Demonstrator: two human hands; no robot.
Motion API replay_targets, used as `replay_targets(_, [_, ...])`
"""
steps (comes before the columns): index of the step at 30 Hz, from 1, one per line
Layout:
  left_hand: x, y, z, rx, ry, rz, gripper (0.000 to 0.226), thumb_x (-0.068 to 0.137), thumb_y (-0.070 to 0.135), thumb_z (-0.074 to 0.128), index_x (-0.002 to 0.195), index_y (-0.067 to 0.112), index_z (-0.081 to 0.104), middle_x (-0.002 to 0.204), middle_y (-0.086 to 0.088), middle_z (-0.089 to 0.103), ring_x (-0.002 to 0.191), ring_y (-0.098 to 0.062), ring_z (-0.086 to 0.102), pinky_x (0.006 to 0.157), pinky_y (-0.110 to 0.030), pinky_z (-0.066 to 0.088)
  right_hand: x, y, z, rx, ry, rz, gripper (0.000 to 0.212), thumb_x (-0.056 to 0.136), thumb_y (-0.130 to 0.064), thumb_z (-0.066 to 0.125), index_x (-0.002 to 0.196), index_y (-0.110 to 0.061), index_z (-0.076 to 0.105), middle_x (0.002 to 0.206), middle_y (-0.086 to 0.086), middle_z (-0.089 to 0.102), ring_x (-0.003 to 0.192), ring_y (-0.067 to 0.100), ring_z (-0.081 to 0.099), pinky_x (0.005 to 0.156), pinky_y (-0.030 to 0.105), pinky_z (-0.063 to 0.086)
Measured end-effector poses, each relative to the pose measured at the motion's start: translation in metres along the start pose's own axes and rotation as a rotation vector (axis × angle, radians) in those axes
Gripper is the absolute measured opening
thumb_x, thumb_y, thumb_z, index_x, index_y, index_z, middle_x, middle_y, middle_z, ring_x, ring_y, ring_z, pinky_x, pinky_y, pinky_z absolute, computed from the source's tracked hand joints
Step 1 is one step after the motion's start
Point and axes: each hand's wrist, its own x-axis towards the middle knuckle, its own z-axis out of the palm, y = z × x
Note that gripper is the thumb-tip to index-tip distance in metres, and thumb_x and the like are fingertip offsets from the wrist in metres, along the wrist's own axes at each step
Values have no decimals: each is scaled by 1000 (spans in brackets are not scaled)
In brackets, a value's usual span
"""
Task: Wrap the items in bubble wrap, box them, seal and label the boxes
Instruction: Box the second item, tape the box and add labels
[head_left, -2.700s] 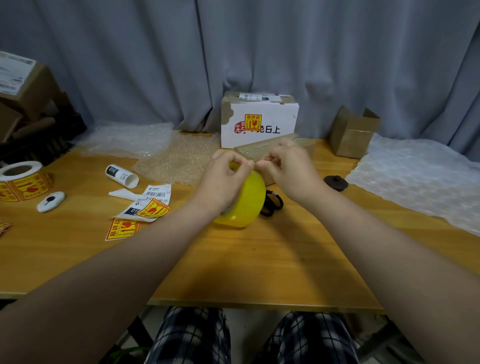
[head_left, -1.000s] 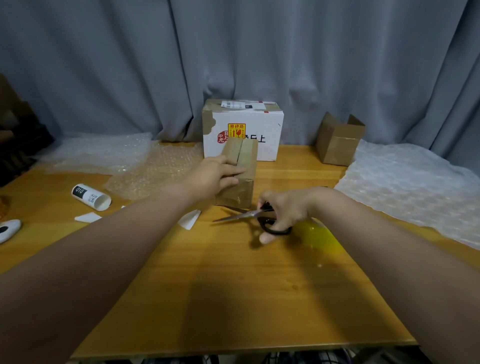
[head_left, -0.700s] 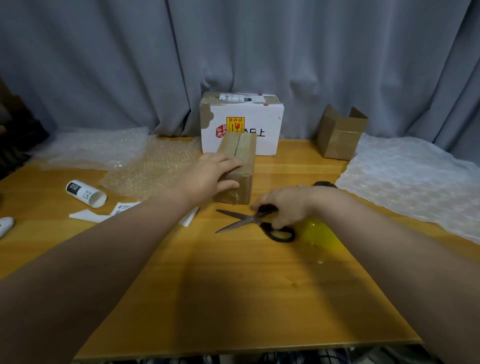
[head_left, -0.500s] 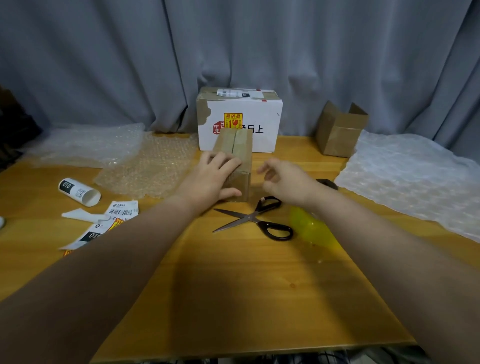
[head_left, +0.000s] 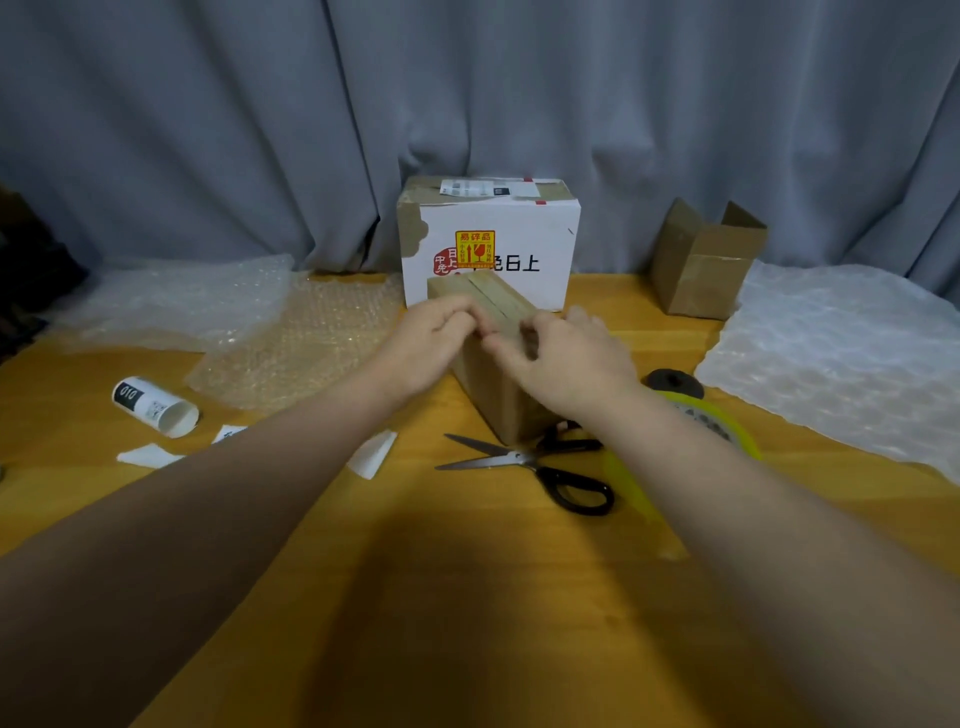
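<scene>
Head view looks down on a wooden table (head_left: 415, 597) where a brown box (head_left: 493, 400) stands on end, its closed flaps facing up and a seam running along the top.

The left hand (head_left: 431, 338) sits on the near left top corner of the brown box, fingers curled down over the edge and gripping it. The right hand (head_left: 566, 358) lies against the near right top of the brown box with its fingers bent and the thumb stretched toward the left fingertips. The picture is smeared there, so I cannot tell whether this hand pinches anything.

Just in front of the brown box lie scissors (head_left: 545, 467), blades apart and pointing left, black handles to the right. A yellow tape roll (head_left: 727, 431) lies to the right of the brown box, partly hidden under the right forearm, and a black disc (head_left: 672, 382) sits just beyond it.

Behind the brown box, almost touching it, stands a white box (head_left: 498, 249) with a yellow sticker on its front and a label on top. An open carton (head_left: 706, 260) sits behind and to the right of the brown box, and a white padding sheet (head_left: 841, 353) lies further right. Bubble wrap (head_left: 291, 353) is spread to the left of the brown box. Further left lies a white tube (head_left: 153, 406) on its side, with paper scraps (head_left: 371, 452) nearer. A grey curtain (head_left: 260, 130) hangs behind.
</scene>
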Motion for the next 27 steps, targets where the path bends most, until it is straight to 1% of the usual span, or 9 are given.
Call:
replay_targets(3, [26,-9,-5,-10,-23,-79,22,99,11,39,97,15,60,92,3,60,91,-7,54,85,-23,39,2,-3,-2,-142,-77,-103,77,75,-71,56,130,-19,45,122,9,50,114,29,47,85,40,41])
replay_targets(7, [49,-22,-3,526,-156,-66,24,95,43,47,111,30,58,111,4,45,109,-13,39,97,-31,28,9,16,-6,98,-211,-165,70,77,-43,68,138,-26,37,135,2,43,124,27,39,101,45,39])
replay_targets(9, [47,-25,-8,524,-113,-96,26,92,50,47,110,35,58,116,3,49,115,-17,43,104,-43,31,13,24,-9,115,-272,-166,72,79,-38,67,142,-33,33,149,-3,32,139,27,25,113,53,22])
replay_targets(11, [38,-29,-18,483,-109,-158,39,95,48,45,126,27,55,134,0,48,128,-21,41,110,-42,28,18,29,-10,113,-327,-147,76,83,-33,66,147,-38,26,160,-5,13,146,27,8,117,52,13])
replay_targets(14, [13,-25,-32,332,-64,-281,54,93,45,50,140,21,44,152,3,29,141,-19,26,113,-34,19,25,29,-10,101,-329,-158,78,87,-17,62,151,-36,20,161,-1,6,147,27,2,118,42,14])
replay_targets(18, [-24,-13,-34,285,32,-329,57,90,36,59,141,18,39,140,-2,46,126,-20,45,100,-29,37,30,24,3,18,-247,-199,85,85,2,50,153,-31,12,161,1,3,148,23,0,116,37,19])
replay_targets(22, [-49,-11,-22,193,75,-407,58,98,30,48,147,28,17,138,-5,48,116,-22,52,87,-26,42,32,17,9,9,-225,-165,86,85,-9,55,153,-30,8,161,2,1,147,23,-2,118,39,15])
replay_targets(25, [-55,-6,-33,155,67,-464,66,99,36,42,151,22,4,144,-10,43,126,-24,47,93,-24,36,24,6,12,-62,-186,-88,88,85,-27,59,153,-32,3,161,1,-2,147,25,-6,117,56,1])
replay_targets(27, [-62,1,-49,178,108,-441,65,98,38,43,150,18,11,140,-16,47,124,-26,49,97,-30,38,11,-6,17,-96,-38,-91,84,88,-27,55,153,-29,2,161,4,-1,148,25,-9,115,58,-7])
